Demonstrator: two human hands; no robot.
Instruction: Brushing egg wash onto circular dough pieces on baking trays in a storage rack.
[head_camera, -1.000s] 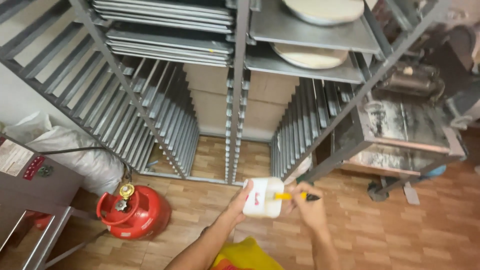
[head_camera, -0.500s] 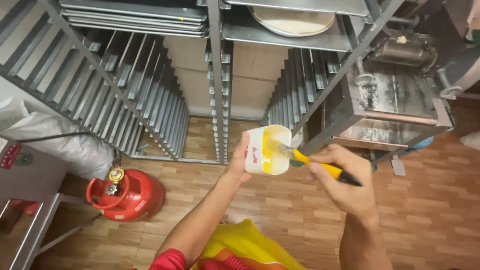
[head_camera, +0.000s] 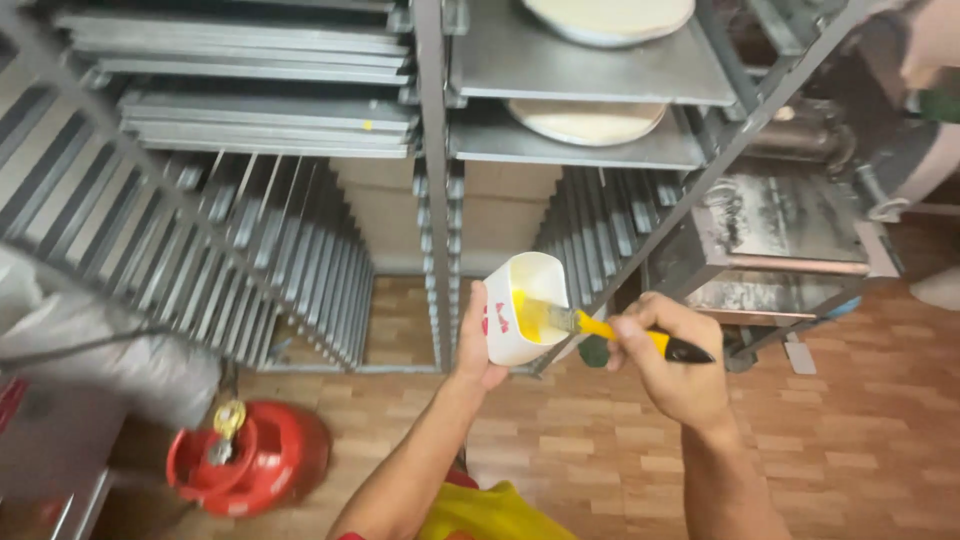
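Hands in mid-frame, raised in front of a tall metal tray rack (head_camera: 430, 200). Left hand (head_camera: 478, 345) wrapped around the side of a small white tub (head_camera: 520, 305), fingers behind it, thumb side toward the camera. Tub tilted, open mouth turned toward the right hand; inner wall coated with yellow liquid, a red mark on the outer face. Right hand (head_camera: 665, 355) closed around a pastry brush (head_camera: 600, 328): yellow handle with a black end that sticks out past the knuckles to the right. Bristle end sits inside the tub, in the yellow. Both hands occupied, neither open.

Rack behind: stacked flat metal trays (head_camera: 260, 110) on the upper left runners, bare runners below them. Right bay carries two shelves, each with a pale round disc of dough (head_camera: 585, 120); the upper one (head_camera: 610, 15) is cut off by the frame edge. Tub held just in front of the rack's middle upright, below the dough shelves.

Floor of wood-look planks (head_camera: 860, 430). Red gas cylinder (head_camera: 250, 460) with a brass valve low on the left, well apart from the hands. Grey bag or sack (head_camera: 110, 350), blurred, beside the cylinder. To the right of the rack, a worn metal cabinet (head_camera: 780, 240) with a stained top. Yellow garment (head_camera: 490, 510) at the bottom edge, between the two forearms.
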